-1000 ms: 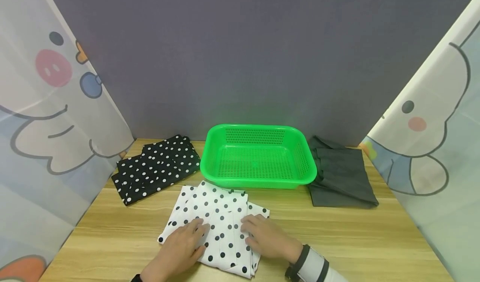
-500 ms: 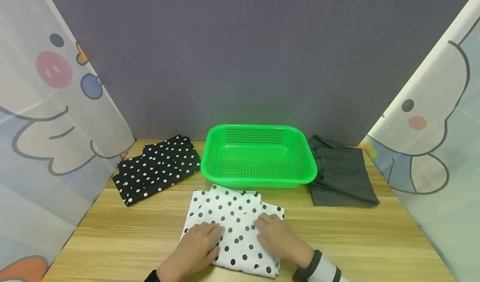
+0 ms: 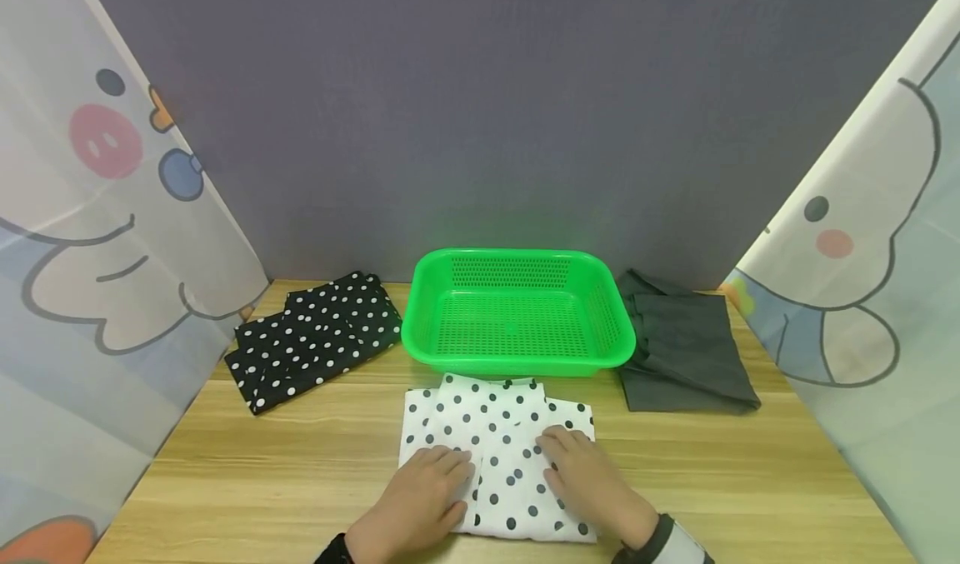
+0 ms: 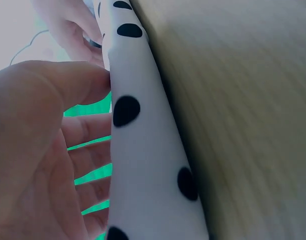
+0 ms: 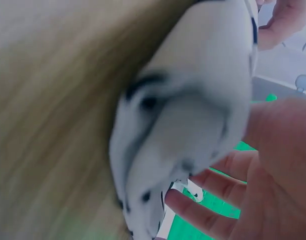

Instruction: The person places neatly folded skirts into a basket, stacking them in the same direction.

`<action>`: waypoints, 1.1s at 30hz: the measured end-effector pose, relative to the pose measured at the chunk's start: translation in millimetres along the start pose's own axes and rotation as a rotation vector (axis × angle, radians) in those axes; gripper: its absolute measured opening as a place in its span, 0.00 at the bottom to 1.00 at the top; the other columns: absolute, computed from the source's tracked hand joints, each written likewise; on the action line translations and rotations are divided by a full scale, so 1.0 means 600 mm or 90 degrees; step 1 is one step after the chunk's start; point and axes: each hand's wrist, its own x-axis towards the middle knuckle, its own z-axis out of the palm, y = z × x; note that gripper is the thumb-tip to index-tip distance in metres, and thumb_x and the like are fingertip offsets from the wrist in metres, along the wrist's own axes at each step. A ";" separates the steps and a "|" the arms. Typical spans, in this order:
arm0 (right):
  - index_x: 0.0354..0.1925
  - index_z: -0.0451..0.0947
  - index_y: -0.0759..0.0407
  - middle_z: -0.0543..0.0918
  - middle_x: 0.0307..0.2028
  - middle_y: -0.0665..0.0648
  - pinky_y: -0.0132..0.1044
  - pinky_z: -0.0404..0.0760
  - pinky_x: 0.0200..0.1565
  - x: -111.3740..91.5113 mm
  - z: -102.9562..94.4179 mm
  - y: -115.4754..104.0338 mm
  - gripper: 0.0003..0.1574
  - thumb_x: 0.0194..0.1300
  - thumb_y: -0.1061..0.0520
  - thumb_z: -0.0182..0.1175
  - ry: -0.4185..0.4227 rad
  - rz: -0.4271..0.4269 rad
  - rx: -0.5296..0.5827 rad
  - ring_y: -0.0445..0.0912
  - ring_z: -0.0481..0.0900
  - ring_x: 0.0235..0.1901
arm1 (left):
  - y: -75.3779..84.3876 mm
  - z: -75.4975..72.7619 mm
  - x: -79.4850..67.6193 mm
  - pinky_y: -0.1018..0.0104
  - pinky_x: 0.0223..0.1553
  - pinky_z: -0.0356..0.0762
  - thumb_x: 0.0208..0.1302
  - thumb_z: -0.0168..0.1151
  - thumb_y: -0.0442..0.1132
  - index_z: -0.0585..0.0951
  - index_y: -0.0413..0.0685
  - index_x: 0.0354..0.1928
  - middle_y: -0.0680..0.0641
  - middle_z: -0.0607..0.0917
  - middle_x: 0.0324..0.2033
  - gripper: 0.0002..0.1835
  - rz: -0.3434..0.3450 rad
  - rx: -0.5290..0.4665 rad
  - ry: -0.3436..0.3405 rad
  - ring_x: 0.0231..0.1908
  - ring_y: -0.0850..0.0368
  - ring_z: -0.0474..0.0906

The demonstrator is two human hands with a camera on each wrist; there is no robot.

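Note:
A folded white cloth with black dots lies flat on the table in front of the basket, its near edge roughly parallel to mine. My left hand rests on its left part, fingers extended over the top. On the right part lies my right hand, fingertips touching the fabric. In the left wrist view the thumb and fingers press against the upper face of the dotted cloth. The right wrist view shows folded layers of the cloth at its side, with relaxed fingers against it.
Just beyond the cloth stands a green perforated basket with nothing in it. A folded black cloth with white dots lies to its left, a folded dark grey cloth to its right. A grey panel rises behind the wooden table.
Both hands have slid the white dotted cloth to the right and turned it slightly, so it now sits straighter before the basket. The basket and other cloths stay put.

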 end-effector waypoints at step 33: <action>0.52 0.69 0.63 0.68 0.53 0.64 0.51 0.66 0.52 -0.026 -0.010 0.007 0.28 0.54 0.51 0.57 0.074 0.159 0.059 0.57 0.66 0.53 | 0.031 -0.004 0.032 0.59 0.49 0.68 0.53 0.56 0.47 0.75 0.49 0.47 0.51 0.76 0.46 0.18 -0.038 -0.093 -0.005 0.48 0.56 0.71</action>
